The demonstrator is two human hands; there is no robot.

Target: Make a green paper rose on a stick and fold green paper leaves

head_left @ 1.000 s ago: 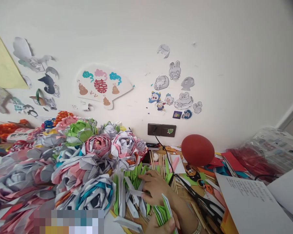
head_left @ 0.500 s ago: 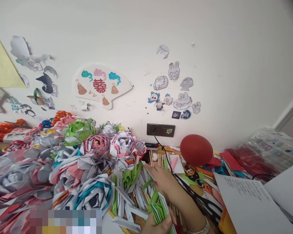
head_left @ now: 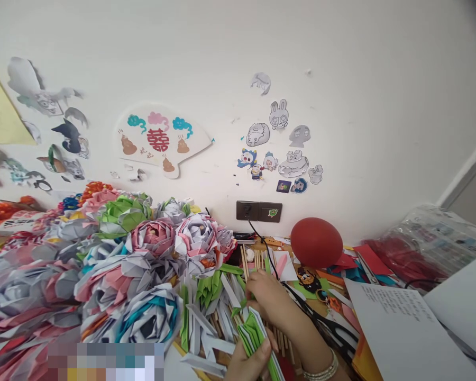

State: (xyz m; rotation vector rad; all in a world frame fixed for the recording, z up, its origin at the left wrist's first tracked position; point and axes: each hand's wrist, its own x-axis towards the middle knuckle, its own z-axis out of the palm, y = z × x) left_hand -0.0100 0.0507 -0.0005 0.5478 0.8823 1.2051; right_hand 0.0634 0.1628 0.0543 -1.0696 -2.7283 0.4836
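My left hand [head_left: 249, 365], low in the middle of the view, is closed around a stack of folded green and white paper pieces [head_left: 256, 338]. Just above it, my right hand [head_left: 265, 292] reaches in from the lower right, a beaded bracelet on the wrist. Its fingers curl downward over loose folded paper strips [head_left: 218, 301], and the fingertips are partly hidden. Whether they pinch a strip cannot be made out. Left of the strips lies a heap of folded paper flowers [head_left: 153, 317] in white, pink, blue and green.
Thin wooden sticks [head_left: 250, 256] lie beyond my right hand. A red balloon [head_left: 316, 242] rests against the wall near a socket [head_left: 258, 211] with a plugged-in black cable. To the right are black-handled scissors [head_left: 341, 336], a printed white sheet [head_left: 400, 323] and clear plastic packaging [head_left: 436, 238].
My right hand has drawn back slightly from the strips and its fingers have curled in. The left hand keeps its hold on the paper stack. The view has shifted slightly.
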